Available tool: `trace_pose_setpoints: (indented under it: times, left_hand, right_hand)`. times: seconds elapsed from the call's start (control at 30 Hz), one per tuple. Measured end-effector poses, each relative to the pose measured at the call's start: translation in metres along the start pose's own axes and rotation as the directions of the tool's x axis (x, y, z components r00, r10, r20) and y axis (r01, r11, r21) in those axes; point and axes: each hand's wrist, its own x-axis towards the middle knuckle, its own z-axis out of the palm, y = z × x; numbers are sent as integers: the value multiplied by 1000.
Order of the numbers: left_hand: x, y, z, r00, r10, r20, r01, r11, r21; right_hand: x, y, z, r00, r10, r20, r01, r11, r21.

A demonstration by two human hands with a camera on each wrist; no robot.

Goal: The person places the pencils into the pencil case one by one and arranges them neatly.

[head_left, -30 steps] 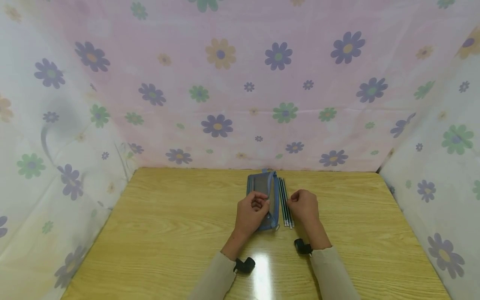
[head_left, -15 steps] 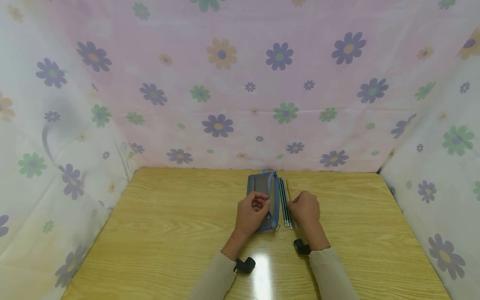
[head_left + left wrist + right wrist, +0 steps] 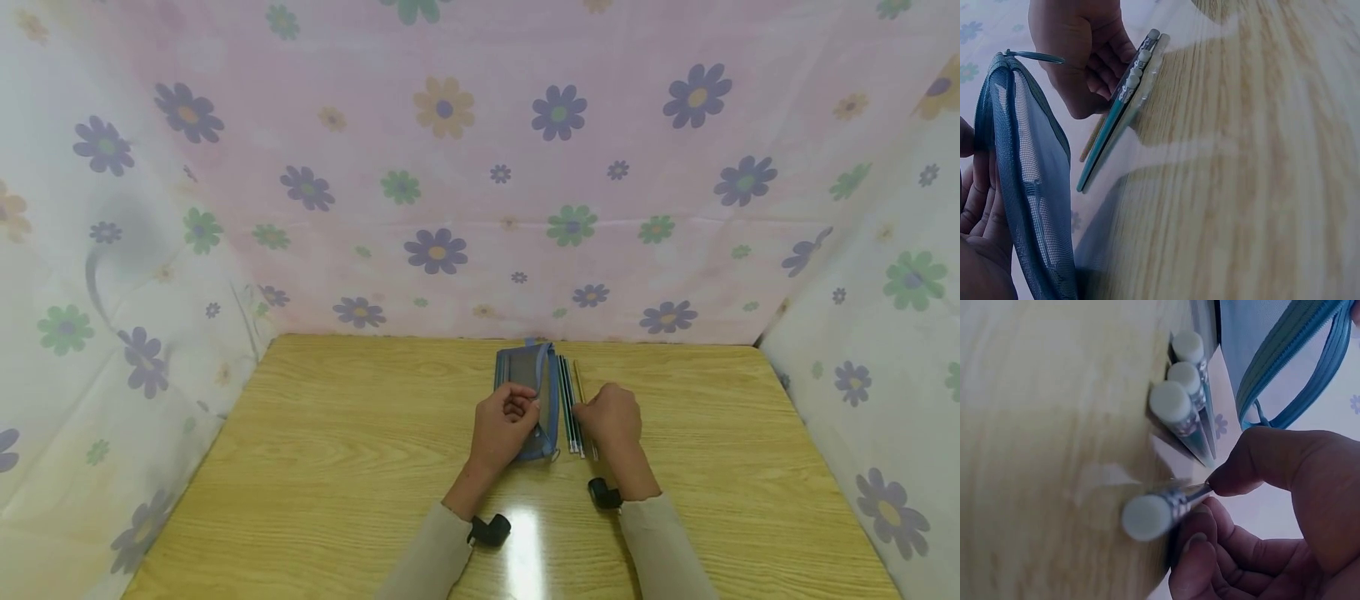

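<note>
A blue zip pencil case (image 3: pixel 525 367) with grey mesh sides lies toward the back of the table, its zip side facing right. My left hand (image 3: pixel 504 429) grips the case by its zip edge; the mouth gapes in the left wrist view. Just right of it, several pencils (image 3: pixel 567 408) lie side by side, teal with white erasers (image 3: pixel 1170 402) in the wrist views. Beside that row my right hand (image 3: pixel 613 421) pinches a gold-coloured pencil (image 3: pixel 578 377) between thumb and finger. Its white eraser (image 3: pixel 1146 517) points toward me, and my fingers hide its middle.
The wooden table (image 3: pixel 337 442) ends at a floral curtain (image 3: pixel 480 183) behind, with more curtain on both sides. A black wrist camera (image 3: pixel 491 531) sits at my left cuff, another wrist camera (image 3: pixel 602 493) at my right.
My right hand has shifted slightly right, drawing the gold-coloured pencil apart from the row, so a gap now shows between them. The left hand and the pencil case have stayed put.
</note>
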Motion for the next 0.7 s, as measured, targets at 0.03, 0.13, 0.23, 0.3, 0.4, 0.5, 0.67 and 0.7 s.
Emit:
trace_pose_setpoints:
  times: [0.03, 0.13, 0.23, 0.3, 0.4, 0.5, 0.67, 0.7]
  left_hand:
    - [0, 0, 0, 1000, 0, 0, 0, 1000, 1]
    - [0, 1, 0, 1000, 1, 1, -1, 1000, 2]
    - [0, 1, 0, 1000, 3, 1, -3, 1000, 3]
    - [0, 0, 0, 1000, 5, 0, -5, 1000, 2]
    - [-1, -1, 0, 1000, 10, -3, -10, 1000, -2]
    - [-1, -1, 0, 1000, 9, -12, -9, 1000, -12]
    - [0, 0, 2, 1000, -4, -27, 3, 1000, -17]
    - [0, 0, 3, 1000, -6, -28, 6, 1000, -13]
  right_hand:
    - [0, 0, 0, 1000, 1, 1, -1, 1000, 0]
    - [0, -1, -1, 1000, 9, 7, -9, 1000, 1]
    - [0, -1, -2, 1000, 12, 17, -12, 1000, -2]
    - [0, -1, -3, 1000, 7, 26, -7, 1000, -3]
    - [-1, 0, -5, 999, -14, 32, 14, 1000, 4]
    - [-2, -1, -7, 999, -35, 35, 34, 999, 27]
    - [-3, -2, -9, 998, -53, 45, 51, 997, 55]
    - [-3, -3, -9, 997, -55, 49, 52, 997, 59]
